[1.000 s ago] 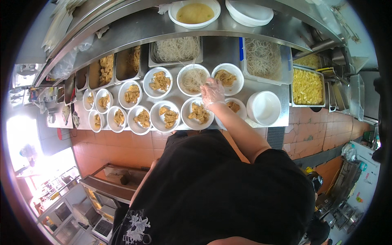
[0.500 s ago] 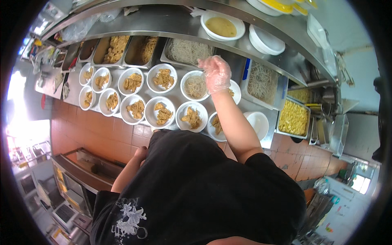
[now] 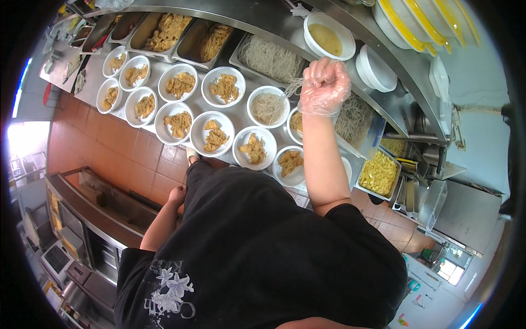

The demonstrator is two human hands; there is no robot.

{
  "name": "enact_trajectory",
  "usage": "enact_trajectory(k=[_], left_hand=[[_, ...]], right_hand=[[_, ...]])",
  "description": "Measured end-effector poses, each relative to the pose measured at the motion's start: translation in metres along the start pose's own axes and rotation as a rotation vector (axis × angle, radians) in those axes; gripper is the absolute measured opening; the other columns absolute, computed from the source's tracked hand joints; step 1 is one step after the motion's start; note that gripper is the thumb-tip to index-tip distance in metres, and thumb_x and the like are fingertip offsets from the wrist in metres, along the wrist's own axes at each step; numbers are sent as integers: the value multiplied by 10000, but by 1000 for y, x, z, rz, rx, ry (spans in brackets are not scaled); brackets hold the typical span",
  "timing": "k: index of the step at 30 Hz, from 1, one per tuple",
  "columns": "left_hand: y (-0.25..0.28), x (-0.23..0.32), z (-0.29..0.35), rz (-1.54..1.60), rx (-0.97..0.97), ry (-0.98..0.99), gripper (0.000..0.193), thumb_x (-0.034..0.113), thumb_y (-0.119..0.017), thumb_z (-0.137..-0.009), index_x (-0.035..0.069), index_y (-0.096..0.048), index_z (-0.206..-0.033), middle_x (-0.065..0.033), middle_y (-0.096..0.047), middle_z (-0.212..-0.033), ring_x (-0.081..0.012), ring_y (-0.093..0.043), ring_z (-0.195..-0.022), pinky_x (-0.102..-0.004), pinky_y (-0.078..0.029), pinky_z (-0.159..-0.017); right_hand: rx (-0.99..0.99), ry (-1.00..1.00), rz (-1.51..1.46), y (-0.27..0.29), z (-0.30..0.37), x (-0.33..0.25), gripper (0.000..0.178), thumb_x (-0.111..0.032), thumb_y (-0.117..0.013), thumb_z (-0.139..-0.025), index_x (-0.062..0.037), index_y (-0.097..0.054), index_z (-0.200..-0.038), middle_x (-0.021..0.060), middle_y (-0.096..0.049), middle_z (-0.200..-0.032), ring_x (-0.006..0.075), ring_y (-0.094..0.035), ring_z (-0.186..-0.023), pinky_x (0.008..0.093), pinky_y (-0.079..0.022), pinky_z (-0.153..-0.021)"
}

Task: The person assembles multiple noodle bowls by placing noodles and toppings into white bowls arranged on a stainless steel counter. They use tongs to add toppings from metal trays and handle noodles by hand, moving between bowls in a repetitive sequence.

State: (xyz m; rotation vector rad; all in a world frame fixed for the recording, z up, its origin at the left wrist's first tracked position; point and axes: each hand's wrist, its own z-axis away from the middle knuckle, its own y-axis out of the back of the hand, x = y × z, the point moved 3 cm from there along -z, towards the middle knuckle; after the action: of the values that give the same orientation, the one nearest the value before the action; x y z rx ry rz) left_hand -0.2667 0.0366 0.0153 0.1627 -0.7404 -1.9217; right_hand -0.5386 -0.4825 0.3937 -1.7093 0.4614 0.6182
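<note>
My right hand (image 3: pixel 325 82), in a clear plastic glove, is closed in a fist above the counter. Pale noodles (image 3: pixel 293 86) stick out of its left side, over the edge of a white bowl (image 3: pixel 268 106) that has noodles in it. Behind that bowl, a metal tray (image 3: pixel 236 61) is heaped with the same kind of thin, whitish noodles. My left hand (image 3: pixel 178 194) hangs bare beside my hip, away from the counter. Its fingers look curled in, and nothing shows in them. Two rows of white bowls (image 3: pixel 212 131) hold brownish-yellow food pieces.
Right of my forearm, a clear tub (image 3: pixel 374 143) holds more noodles, near a tray of yellow chunks (image 3: pixel 378 174). A steel shelf (image 3: pixel 241 21) overhangs the counter, bearing a bowl of yellowish liquid (image 3: pixel 324 39). Metal pans with food (image 3: pixel 167 32) line the back left.
My right hand has moved right, away from above the noodle tray, and now shows as a fist with noodles trailing from it. The whole view has shifted and tilted.
</note>
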Motion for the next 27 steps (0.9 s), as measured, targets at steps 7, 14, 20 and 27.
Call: enact_trajectory(k=[7, 14, 20, 27], left_hand=[[-2, -1, 6, 47, 2, -3, 464, 369, -509, -959, -25, -740, -1040, -306, -710, -1141, -451, -664, -1151, -512, -516, -1014], [-1, -6, 9, 96, -13, -3, 460, 358, -505, -956, -36, -737, -1008, -312, -711, -1120, -457, -667, -1129, -514, -516, -999], [1, -8, 13, 95, 11, 18, 459, 370, -534, -944, -40, -738, -981, -304, -728, -1051, -444, -692, -1080, -501, -529, -959], [6, -21, 25, 196, -70, 86, 412, 336, -567, -929, -33, -737, -995, -255, -751, -974, -393, -730, -981, -464, -553, -869]], right_hand=[[55, -99, 214, 65, 21, 61, 290, -201, -603, -882, -96, -479, -642, 39, -495, -608, 134, -396, -499, 286, -303, -478], [-372, -149, 2192, 143, 69, 109, 197, -179, -680, -922, -33, -736, -1043, 162, -738, -1028, 368, -707, -990, 422, -555, -937], [-524, -50, 1695, 165, 55, 131, 231, -147, -635, -960, -33, -723, -1140, 180, -684, -1268, 359, -657, -1165, 460, -517, -1010], [-985, -478, 2146, 151, 6, 210, 305, -76, -534, -987, -109, -708, -1236, 138, -695, -1310, 345, -656, -1211, 435, -541, -1026]])
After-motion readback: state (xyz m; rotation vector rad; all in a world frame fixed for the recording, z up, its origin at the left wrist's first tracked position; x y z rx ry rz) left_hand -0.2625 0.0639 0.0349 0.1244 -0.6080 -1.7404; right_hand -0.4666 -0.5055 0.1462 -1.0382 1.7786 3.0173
